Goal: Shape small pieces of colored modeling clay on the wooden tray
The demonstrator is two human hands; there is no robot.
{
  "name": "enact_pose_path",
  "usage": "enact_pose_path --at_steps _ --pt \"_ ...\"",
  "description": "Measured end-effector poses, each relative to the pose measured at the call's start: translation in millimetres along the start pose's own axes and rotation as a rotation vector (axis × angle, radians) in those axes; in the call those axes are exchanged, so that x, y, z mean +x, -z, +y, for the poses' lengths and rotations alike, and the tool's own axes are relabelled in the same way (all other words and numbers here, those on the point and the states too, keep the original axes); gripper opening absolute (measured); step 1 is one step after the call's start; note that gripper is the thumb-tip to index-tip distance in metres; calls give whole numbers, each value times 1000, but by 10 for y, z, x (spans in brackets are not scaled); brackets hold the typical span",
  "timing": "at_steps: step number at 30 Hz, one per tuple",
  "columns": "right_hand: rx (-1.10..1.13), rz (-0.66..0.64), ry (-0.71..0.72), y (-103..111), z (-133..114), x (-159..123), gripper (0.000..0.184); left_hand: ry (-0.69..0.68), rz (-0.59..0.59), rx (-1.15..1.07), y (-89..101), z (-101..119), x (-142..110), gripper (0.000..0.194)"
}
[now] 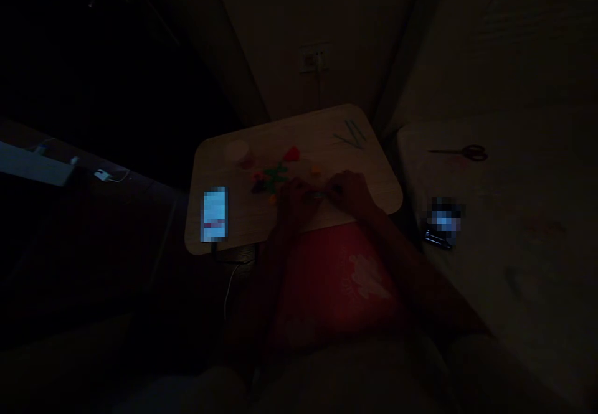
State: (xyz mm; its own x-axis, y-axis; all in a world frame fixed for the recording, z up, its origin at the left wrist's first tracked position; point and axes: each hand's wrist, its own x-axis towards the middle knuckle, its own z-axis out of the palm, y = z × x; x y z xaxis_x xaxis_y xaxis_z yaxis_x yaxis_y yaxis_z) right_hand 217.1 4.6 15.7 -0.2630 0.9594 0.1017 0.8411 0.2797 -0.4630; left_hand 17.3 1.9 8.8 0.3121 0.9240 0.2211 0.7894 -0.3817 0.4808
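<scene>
In dim light, my left hand [296, 197] and my right hand [348, 191] meet above the near edge of a small wooden table [261, 215]. The fingers of both are closed around a small pale-greenish thing [318, 195] whose kind is too dark to name. Left of my left hand lie green pieces [275, 176], with a small orange piece [273, 199] and a dark piece [258, 187] beside them. A red piece [292, 153] sits farther back, and a yellow-orange piece [316, 170] is just beyond my hands.
A lit phone [213, 215] lies at the table's left, with a pale round container [237, 151] behind it. Several thin green sticks [351, 134] lie at the back right. Scissors [460, 152] and another glowing device [441, 227] rest on the light surface to the right.
</scene>
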Motion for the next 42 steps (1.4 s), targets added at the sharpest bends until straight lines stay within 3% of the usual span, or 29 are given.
enact_pose_path --at_steps 7,12,15,22,31,42 --pt "36 23 -28 -22 44 38 29 3 12 12 -30 -21 -2 23" --pt "297 194 -59 -38 117 31 30 -9 5 -27 0 30 7 19" --pt "342 239 -80 -41 127 11 29 -42 -15 -51 3 42 14 18" --pt "377 224 -62 -21 103 -54 29 4 70 -149 -53 -14 -3 18" --pt "142 37 -2 19 84 -32 25 -39 -22 -107 -3 24 20 20" --pt "130 46 -8 -18 110 -10 25 0 -17 -89 -61 -6 52 19"
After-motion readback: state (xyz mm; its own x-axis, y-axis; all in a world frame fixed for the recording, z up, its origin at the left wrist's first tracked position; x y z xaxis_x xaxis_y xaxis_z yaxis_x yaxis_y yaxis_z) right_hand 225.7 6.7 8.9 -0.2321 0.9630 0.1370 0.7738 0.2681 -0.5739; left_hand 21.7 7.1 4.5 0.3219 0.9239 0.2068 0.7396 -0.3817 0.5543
